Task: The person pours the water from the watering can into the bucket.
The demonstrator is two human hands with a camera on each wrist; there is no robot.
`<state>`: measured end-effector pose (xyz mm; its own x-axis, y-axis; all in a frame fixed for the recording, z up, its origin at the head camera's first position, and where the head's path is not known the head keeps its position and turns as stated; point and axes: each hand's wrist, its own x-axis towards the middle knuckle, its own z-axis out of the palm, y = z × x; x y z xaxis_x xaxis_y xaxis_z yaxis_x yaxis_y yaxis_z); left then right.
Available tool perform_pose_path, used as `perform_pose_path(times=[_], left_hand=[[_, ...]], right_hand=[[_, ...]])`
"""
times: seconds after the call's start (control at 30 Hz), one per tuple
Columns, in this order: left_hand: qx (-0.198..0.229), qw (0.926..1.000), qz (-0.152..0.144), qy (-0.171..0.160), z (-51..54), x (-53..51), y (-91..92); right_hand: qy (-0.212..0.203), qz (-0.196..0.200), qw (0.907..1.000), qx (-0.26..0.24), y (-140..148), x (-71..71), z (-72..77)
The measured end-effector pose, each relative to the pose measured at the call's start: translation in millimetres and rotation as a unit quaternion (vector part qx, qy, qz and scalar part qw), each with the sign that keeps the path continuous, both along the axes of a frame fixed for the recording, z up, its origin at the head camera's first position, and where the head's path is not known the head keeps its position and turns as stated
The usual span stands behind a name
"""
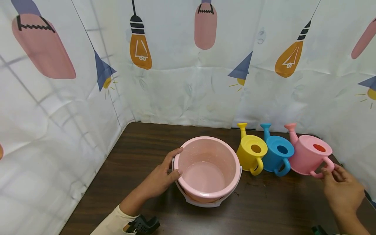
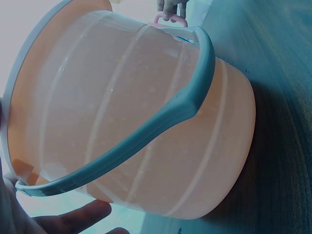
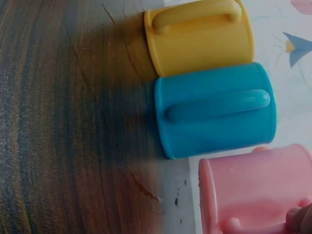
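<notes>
A pink bucket (image 1: 205, 178) stands upright in the middle of the table, its pale handle hanging down at the front. My left hand (image 1: 160, 178) holds its left rim with thumb and index finger; in the left wrist view another finger (image 2: 78, 217) extends alongside the bucket wall (image 2: 122, 107). At the right, my right hand (image 1: 343, 189) pinches the handle of a pink watering can (image 1: 308, 155). Whether that can's base touches the table I cannot tell. To its left are a blue watering can (image 1: 277, 153) and a yellow watering can (image 1: 249, 155), standing side by side.
The dark wooden table (image 1: 141, 143) meets a white printed curtain (image 1: 182, 91) at the back and left. The yellow can stands just right of the bucket. A dark device (image 1: 145, 225) sits on my left wrist.
</notes>
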<state>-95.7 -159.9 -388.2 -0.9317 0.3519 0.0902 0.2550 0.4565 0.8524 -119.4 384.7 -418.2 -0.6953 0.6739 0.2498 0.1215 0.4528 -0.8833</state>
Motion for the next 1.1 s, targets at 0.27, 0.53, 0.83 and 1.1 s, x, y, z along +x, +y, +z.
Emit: perform_pose_path(times=[0.27, 0.53, 0.83, 1.1], left_hand=[[-0.002, 1.0000, -0.001, 0.001, -0.8, 0.3, 0.3], [-0.012, 0.9999, -0.004, 0.010, -1.4, -0.1, -0.6], [-0.001, 1.0000, -0.001, 0.005, -0.5, -0.4, 0.2], [0.001, 1.0000, -0.003, 0.005, -0.8, 0.2, -0.4]], right_hand=[[-0.052, -0.001, 0.9985, 0.019, -1, 0.0, -4.9], [-0.053, -0.005, 0.9982, 0.029, -1, 0.9, -9.9], [-0.071, -0.007, 0.9969, 0.032, -1, 1.7, -14.9], [-0.072, -0.004, 0.9964, 0.044, -3, 3.2, -19.1]])
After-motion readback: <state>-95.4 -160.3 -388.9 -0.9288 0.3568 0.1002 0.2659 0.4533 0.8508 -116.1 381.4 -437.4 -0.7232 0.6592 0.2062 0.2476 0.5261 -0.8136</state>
